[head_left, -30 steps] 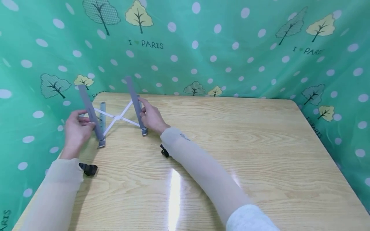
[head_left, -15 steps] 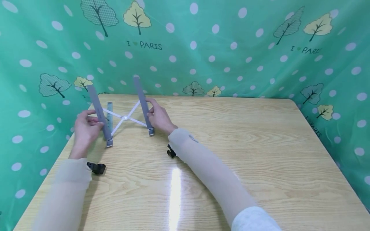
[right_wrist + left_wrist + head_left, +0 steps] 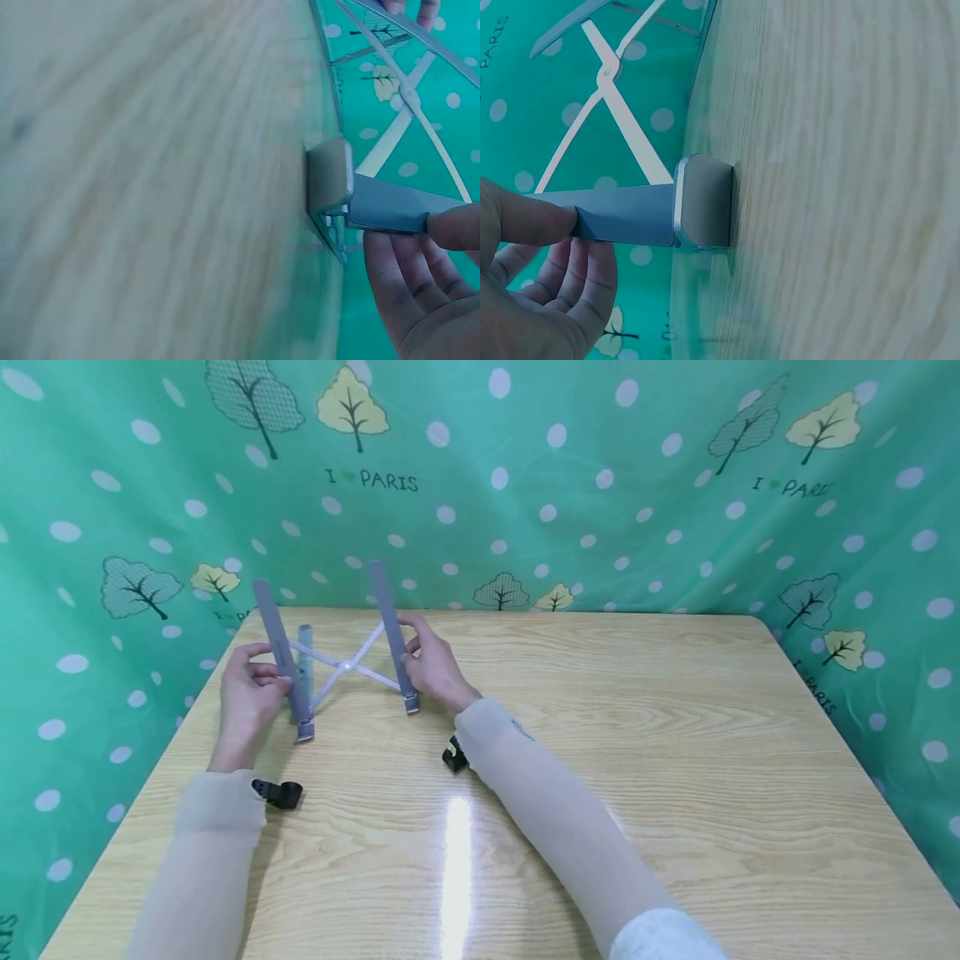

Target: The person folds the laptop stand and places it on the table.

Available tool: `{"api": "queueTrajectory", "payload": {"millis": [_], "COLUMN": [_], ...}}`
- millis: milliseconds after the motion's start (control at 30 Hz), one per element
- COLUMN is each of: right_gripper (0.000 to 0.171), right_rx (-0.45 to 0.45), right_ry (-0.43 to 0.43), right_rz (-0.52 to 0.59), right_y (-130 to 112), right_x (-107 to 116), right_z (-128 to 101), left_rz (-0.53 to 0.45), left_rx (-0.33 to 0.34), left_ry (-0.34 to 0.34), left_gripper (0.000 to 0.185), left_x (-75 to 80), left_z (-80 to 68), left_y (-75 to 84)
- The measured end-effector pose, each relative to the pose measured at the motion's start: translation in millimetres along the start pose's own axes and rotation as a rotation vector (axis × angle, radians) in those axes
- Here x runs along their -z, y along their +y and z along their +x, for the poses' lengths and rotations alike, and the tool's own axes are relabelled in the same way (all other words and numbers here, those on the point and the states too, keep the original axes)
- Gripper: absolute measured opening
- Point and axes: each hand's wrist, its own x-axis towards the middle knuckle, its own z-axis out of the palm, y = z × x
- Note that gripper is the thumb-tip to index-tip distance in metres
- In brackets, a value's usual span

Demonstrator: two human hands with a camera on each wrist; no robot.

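Observation:
A grey folding laptop stand point(image 3: 347, 666) stands unfolded at the table's back left, its white struts crossing between two sloping side rails. My left hand point(image 3: 251, 693) pinches the left rail point(image 3: 276, 628) from the outer side; the left wrist view shows the thumb point(image 3: 536, 217) on top and fingers curled below. On the opposite side, my right hand point(image 3: 438, 670) grips the right rail point(image 3: 390, 622), thumb and fingers around it in the right wrist view. The flip-up lip point(image 3: 705, 201) at the left rail's front end is raised. Part of each rail is hidden by the fingers.
The stand is on a light wood-grain table point(image 3: 600, 760) with a bright reflected streak point(image 3: 456, 877) near its front. A green dotted cloth point(image 3: 525, 460) hangs behind and beside the table. Black wrist cameras point(image 3: 279, 794) sit under both sleeves.
Both hands and the laptop stand between them have shifted to the right along the table. Their grips look the same, and the stand stays unfolded.

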Motion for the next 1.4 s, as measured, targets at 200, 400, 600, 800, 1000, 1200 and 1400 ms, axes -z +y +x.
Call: {"api": "queueTrajectory", "payload": {"millis": [200, 400, 600, 800, 1000, 1200, 1400], "right_gripper": [0.059, 0.057, 0.059, 0.059, 0.054, 0.052, 0.051], "right_rx": [-0.029, -0.025, -0.055, -0.065, -0.073, -0.089, -0.106], "right_ry": [0.023, 0.05, 0.093, 0.094, 0.112, 0.129, 0.155], "right_rz": [0.042, 0.057, 0.115, 0.138, 0.161, 0.175, 0.171], "right_y": [2, 7, 9, 9, 12, 14, 13], "right_x": [6, 9, 12, 18, 25, 31, 37], "right_z": [-3, -6, -9, -13, -16, -21, -21], "left_rz": [-0.031, -0.059, -0.056, -0.05, -0.049, -0.061, -0.066], "left_rx": [0.005, 0.0, -0.02, -0.008, -0.024, -0.028, -0.036], "left_ry": [-0.023, -0.038, -0.053, -0.061, -0.069, -0.09, -0.099], "left_gripper": [0.057, 0.056, 0.055, 0.054, 0.054, 0.055, 0.055], "left_x": [-6.6, -11.6, -17.4, -21.9, -26.6, -31.7, -37.5], "left_z": [-2.4, -4.1, -5.8, -9.2, -9.4, -9.7, -9.6], "left_y": [4.5, 6.1, 8.3, 11.4, 15.4, 19.6, 23.2]}}
